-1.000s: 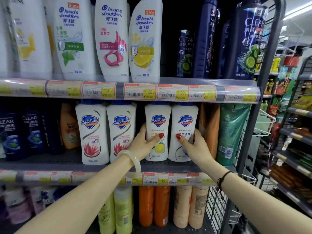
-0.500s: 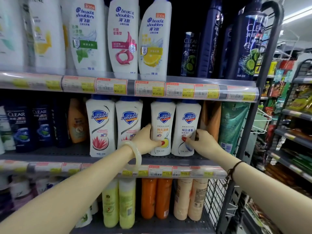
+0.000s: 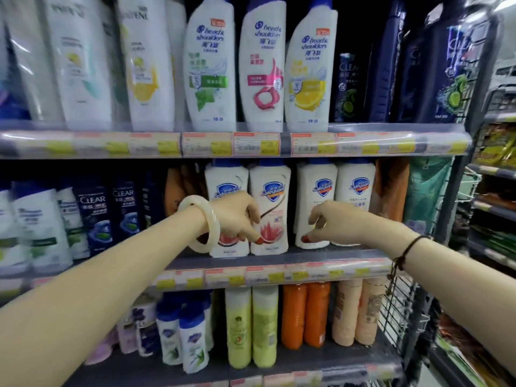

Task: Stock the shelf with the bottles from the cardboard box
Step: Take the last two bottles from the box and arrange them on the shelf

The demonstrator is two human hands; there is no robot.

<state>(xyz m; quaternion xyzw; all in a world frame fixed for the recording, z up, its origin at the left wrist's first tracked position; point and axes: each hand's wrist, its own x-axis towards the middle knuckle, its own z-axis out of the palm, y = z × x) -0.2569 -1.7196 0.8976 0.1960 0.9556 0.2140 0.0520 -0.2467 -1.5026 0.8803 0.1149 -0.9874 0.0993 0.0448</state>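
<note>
1. Safeguard bottles (image 3: 356, 191), four, white: upright in a row on the middle shelf (image 3: 279, 259), at 12 o'clock of both hands.
2. Left hand (image 3: 237, 216): fingers loosely curled, grasping nothing, before the two bottles at 9 o'clock.
3. Right hand (image 3: 337, 224): fingers loosely curled, grasping nothing, before the third bottle.

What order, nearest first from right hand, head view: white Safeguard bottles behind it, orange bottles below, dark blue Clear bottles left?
1. White Safeguard bottles, behind right hand.
2. Orange bottles, shelf below.
3. Dark blue Clear bottles, far left.
</note>
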